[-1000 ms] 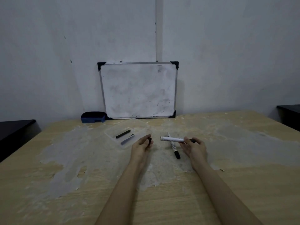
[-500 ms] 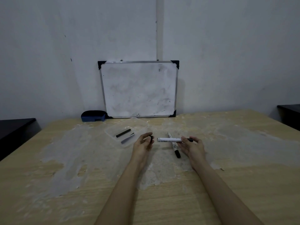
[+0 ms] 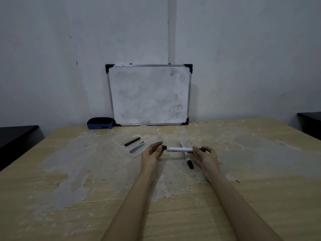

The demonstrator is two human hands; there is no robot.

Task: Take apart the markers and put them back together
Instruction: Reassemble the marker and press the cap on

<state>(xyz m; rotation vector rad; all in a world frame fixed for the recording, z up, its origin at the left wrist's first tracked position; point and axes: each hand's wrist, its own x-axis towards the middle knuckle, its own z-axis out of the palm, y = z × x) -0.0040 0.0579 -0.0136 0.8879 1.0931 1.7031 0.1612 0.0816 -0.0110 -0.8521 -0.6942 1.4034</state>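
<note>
Currently, head view, centre of the frame: the white marker barrel [image 3: 179, 149] is held level above the desk [image 3: 260, 188], long axis running left to right across the picture; the right hand [image 3: 205, 156] is closed around its right end, where a dark end piece protrudes past the fingers; the left hand [image 3: 152, 152] pinches a small black cap [image 3: 164, 147] between thumb and fingertips, held right at the barrel's left end, apparently touching it. Judged step: seating the cap; the closing move runs along the barrel axis, left hand travelling rightward, so cap and barrel must remain coaxial. A second marker [image 3: 186, 154] lies on the desk behind the barrel, crossing it at a steep angle; left of centre, a clear tray [image 3: 119, 139] holds a black rod [image 3: 132, 141] and a pale strip [image 3: 137, 147].
</note>
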